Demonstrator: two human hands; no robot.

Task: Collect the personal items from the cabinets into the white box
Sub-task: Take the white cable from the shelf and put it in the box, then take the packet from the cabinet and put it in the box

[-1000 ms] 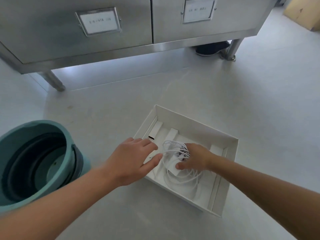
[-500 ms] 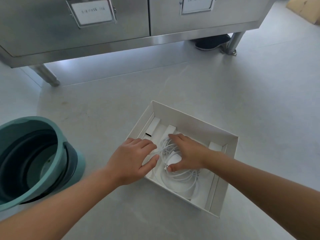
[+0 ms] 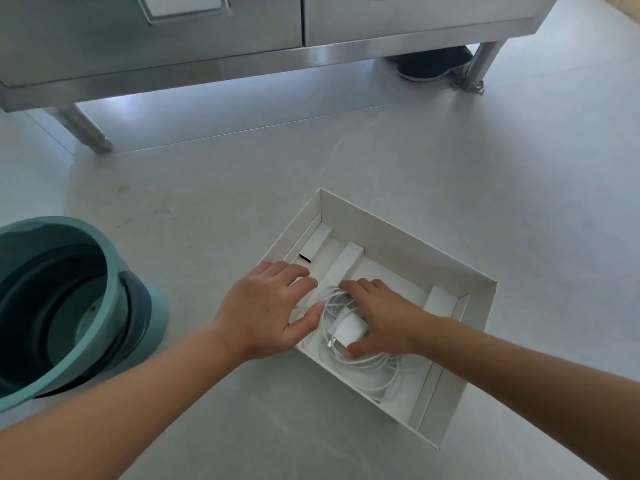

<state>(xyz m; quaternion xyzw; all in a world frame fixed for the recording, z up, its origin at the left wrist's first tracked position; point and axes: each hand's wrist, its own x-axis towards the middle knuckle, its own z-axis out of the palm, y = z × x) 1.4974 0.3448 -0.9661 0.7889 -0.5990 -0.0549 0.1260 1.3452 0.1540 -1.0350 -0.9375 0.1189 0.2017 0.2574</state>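
Under our right hand (image 3: 384, 317), inside the white box (image 3: 408, 233), lies a white charger (image 3: 349, 330) with its cable (image 3: 374, 372) looped loosely around it. Our fingers reach over the far side of the charger and our thumb curls against its near edge, so the hand grasps the block while it sits on the box bottom. The cable coils spread out from beneath the palm toward our wrist.

Just left of that hand, our left hand (image 3: 266, 310) lies over the box's near left corner, fingers spread and relaxed, holding nothing; its thumb points at the cable without clearly touching it.

Well left of the left hand stands a teal bucket (image 3: 114, 282) on the floor (image 3: 450, 161). Far beyond both hands is a steel cabinet (image 3: 207, 39) on legs, with a dark shoe (image 3: 429, 65) under it.
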